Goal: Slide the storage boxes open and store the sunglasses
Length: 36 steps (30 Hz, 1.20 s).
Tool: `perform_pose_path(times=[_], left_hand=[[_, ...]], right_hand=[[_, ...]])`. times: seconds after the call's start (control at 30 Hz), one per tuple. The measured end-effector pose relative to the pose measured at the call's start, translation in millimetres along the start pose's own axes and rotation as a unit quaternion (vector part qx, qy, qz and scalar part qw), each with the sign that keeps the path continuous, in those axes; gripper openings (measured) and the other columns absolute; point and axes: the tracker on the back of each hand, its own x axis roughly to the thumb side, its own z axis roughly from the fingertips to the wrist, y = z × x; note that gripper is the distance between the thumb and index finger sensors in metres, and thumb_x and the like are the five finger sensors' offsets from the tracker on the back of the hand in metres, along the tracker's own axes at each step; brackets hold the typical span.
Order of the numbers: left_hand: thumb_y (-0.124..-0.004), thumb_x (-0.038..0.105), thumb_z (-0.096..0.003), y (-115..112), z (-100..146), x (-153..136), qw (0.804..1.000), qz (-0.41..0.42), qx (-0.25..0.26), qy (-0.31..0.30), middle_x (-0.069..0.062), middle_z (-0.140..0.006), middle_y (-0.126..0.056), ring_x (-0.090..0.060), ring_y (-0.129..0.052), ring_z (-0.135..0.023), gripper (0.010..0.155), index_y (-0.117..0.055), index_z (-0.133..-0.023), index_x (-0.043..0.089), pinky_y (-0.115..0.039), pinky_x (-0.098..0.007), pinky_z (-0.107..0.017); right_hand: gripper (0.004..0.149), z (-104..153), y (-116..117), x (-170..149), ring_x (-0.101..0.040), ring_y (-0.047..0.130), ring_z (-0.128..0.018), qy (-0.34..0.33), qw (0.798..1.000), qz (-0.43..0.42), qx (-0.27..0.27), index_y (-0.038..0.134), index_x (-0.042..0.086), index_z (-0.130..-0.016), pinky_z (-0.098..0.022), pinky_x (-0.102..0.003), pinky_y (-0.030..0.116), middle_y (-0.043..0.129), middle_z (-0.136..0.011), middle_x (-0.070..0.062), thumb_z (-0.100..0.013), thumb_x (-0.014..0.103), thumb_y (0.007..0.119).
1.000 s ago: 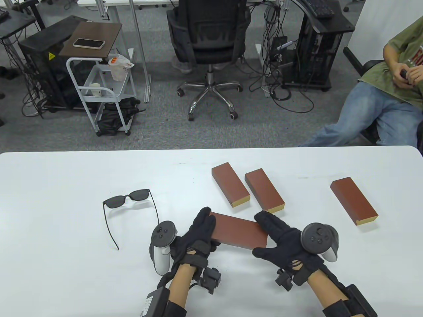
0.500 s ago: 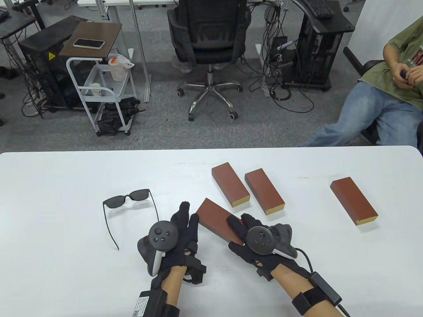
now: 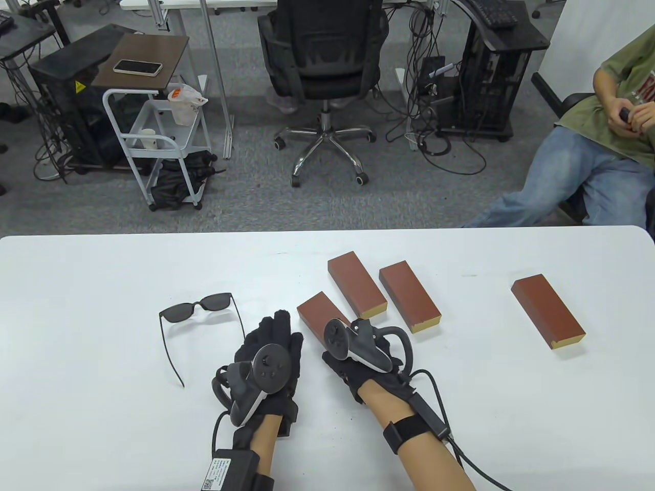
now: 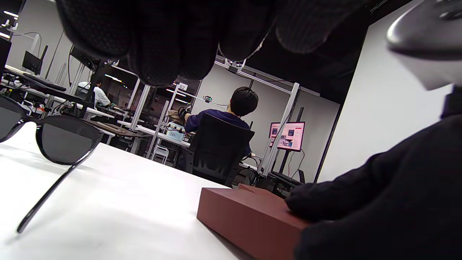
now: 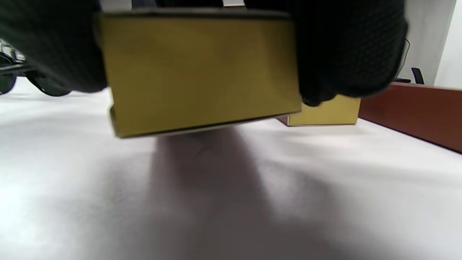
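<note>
Sunglasses with a thin black plastic frame and dark lenses [image 3: 196, 308] lie opened out on the white table [image 3: 92, 286], arms pointing toward the person, just left of the gloved left hand [image 3: 274, 353]. That hand lies palm down by the near-left side of a reddish-brown rectangular storage box [image 3: 320, 310], fingers straight and together, holding nothing; from the left wrist view I cannot tell whether it touches the box. The right hand [image 3: 358, 360] is turned on its side and clamped over the near end of the same box, with fingers [image 5: 346, 50] and thumb either side of its yellowish matte end face [image 5: 200, 70], which the right wrist view shows lifted a little off the table with a shadow beneath. The box's top looks smooth and flat, with crisp edges.

Three more reddish-brown boxes of the same shape lie flat on the table: one [image 3: 356, 285] just beyond the held box, another [image 3: 409, 295] beside it, the third [image 3: 547, 310] well off to the right. Each shows a pale yellow end toward the person.
</note>
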Motion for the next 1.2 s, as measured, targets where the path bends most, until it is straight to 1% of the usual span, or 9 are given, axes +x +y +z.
perform_pose_path(times=[0.17, 0.2, 0.27, 0.37, 0.53, 0.67, 0.87, 1.0, 1.2], left_hand=[[-0.068, 0.052, -0.0549, -0.7, -1.4, -5.4, 1.000, 0.011, 0.001, 0.009, -0.008, -0.107, -0.077, -0.035, -0.086, -0.088, 0.058, -0.067, -0.108, 0.029, -0.072, -0.059, -0.060], [-0.068, 0.052, -0.0550, -0.5, -1.6, -6.2, 1.000, 0.012, 0.001, 0.011, -0.008, -0.107, -0.076, -0.035, -0.086, -0.088, 0.058, -0.067, -0.108, 0.029, -0.072, -0.059, -0.060], [-0.068, 0.052, -0.0550, -0.6, -2.3, -8.5, 1.000, 0.016, 0.000, 0.016, -0.008, -0.107, -0.076, -0.035, -0.086, -0.088, 0.058, -0.066, -0.108, 0.029, -0.072, -0.059, -0.060], [-0.068, 0.052, -0.0551, 1.1, -4.1, -12.6, 0.999, 0.027, -0.006, 0.026, -0.008, -0.108, -0.075, -0.036, -0.085, -0.089, 0.059, -0.066, -0.109, 0.029, -0.072, -0.059, -0.060], [-0.068, 0.053, -0.0551, 3.7, -5.8, -13.5, 0.998, 0.048, -0.010, 0.036, -0.009, -0.111, -0.072, -0.038, -0.081, -0.095, 0.060, -0.066, -0.110, 0.029, -0.069, -0.062, -0.063], [-0.067, 0.056, -0.0543, 3.7, -5.5, -13.6, 0.998, 0.043, -0.015, 0.032, -0.009, -0.115, -0.068, -0.038, -0.073, -0.102, 0.063, -0.065, -0.110, 0.029, -0.064, -0.063, -0.069], [-0.067, 0.059, -0.0532, 1.2, -8.1, -16.0, 0.999, 0.035, -0.021, 0.032, -0.007, -0.118, -0.063, -0.038, -0.064, -0.109, 0.066, -0.063, -0.111, 0.028, -0.057, -0.062, -0.074], [-0.068, 0.059, -0.0532, -4.2, -15.1, -18.5, 0.999, 0.018, -0.033, 0.035, -0.007, -0.119, -0.062, -0.039, -0.063, -0.109, 0.066, -0.062, -0.112, 0.029, -0.056, -0.062, -0.074], [-0.070, 0.056, -0.0530, -9.6, -40.2, -34.2, 0.997, -0.036, -0.049, 0.041, -0.005, -0.119, -0.061, -0.037, -0.063, -0.108, 0.065, -0.060, -0.112, 0.032, -0.059, -0.064, -0.072]], right_hand=[[0.070, -3.2, 14.3, 9.0, -0.046, 0.094, -0.058, 0.012, 0.999, 0.012, 0.032, 0.067, 0.027, -0.088, -0.041, -0.047, 0.088, 0.077, -0.083, -0.029, -0.031, 0.063, 0.087], [0.070, -1.6, 13.9, 9.9, -0.046, 0.094, -0.058, 0.006, 1.000, 0.021, 0.019, 0.067, 0.026, -0.088, -0.041, -0.047, 0.088, 0.077, -0.083, -0.028, -0.031, 0.064, 0.086], [0.073, -0.7, 12.5, 8.4, -0.045, 0.092, -0.062, 0.002, 0.999, 0.029, 0.029, 0.066, 0.027, -0.089, -0.044, -0.047, 0.087, 0.076, -0.086, -0.026, -0.030, 0.065, 0.084], [0.078, 7.3, 6.5, -3.3, -0.044, 0.088, -0.069, 0.003, 0.999, -0.009, 0.042, 0.062, 0.027, -0.093, -0.049, -0.049, 0.083, 0.071, -0.092, -0.023, -0.029, 0.067, 0.082], [0.074, 30.6, -14.1, -36.6, -0.043, 0.087, -0.072, -0.013, 0.999, -0.019, -0.023, 0.066, 0.025, -0.091, -0.050, -0.051, 0.081, 0.074, -0.092, -0.019, -0.031, 0.065, 0.080], [0.069, 57.0, -29.4, -81.8, -0.042, 0.078, -0.083, 0.003, 0.998, 0.008, -0.063, 0.066, 0.026, -0.091, -0.058, -0.053, 0.073, 0.072, -0.097, -0.015, -0.033, 0.062, 0.079], [0.065, 89.0, -34.4, -145.1, -0.041, 0.070, -0.088, 0.042, 0.994, -0.027, -0.100, 0.067, 0.024, -0.090, -0.063, -0.053, 0.066, 0.068, -0.099, -0.014, -0.036, 0.057, 0.079], [0.064, 93.3, -25.0, -163.1, -0.041, 0.072, -0.087, 0.050, 0.993, -0.011, -0.104, 0.068, 0.025, -0.090, -0.063, -0.052, 0.068, 0.069, -0.098, -0.014, -0.036, 0.057, 0.079], [0.063, 98.2, -20.3, -164.0, -0.041, 0.072, -0.087, 0.023, 0.996, -0.026, -0.079, 0.068, 0.025, -0.090, -0.063, -0.052, 0.068, 0.070, -0.098, -0.014, -0.036, 0.056, 0.079]])
